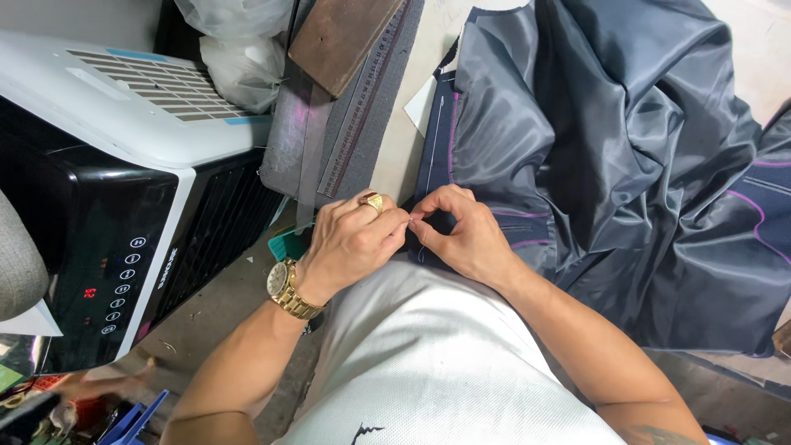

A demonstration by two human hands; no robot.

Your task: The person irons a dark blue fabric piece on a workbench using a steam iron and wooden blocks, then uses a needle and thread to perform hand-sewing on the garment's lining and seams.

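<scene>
Head view, looking down over a white shirt point(428, 363) toward a work surface.

Left hand point(350, 243): fingers curled together, thumb and forefinger tips pinched at the edge of the dark navy garment point(434, 156). What sits between the tips is too small to make out. Gold ring point(374, 201) on one finger; gold wristwatch point(286, 288) on the wrist.

Right hand point(461, 235): fingers bent inward and closed on the same fabric edge, fingertips touching those of the left hand. A pale thread line point(432, 148) runs up the navy cloth from the pinch point.

Garment: lies on the table ahead of both hands, grey satin lining point(610, 140) turned outward and bunched in folds to the right; purple piping point(754, 210) shows along seams.

Surroundings: black-and-white air cooler point(124, 181) with lit control panel at left, just beside the left forearm. Grey pinstriped fabric strips point(346, 124) lie above the hands, a brown wooden block point(342, 37) on top. White plastic bags point(239, 49) behind the cooler.
</scene>
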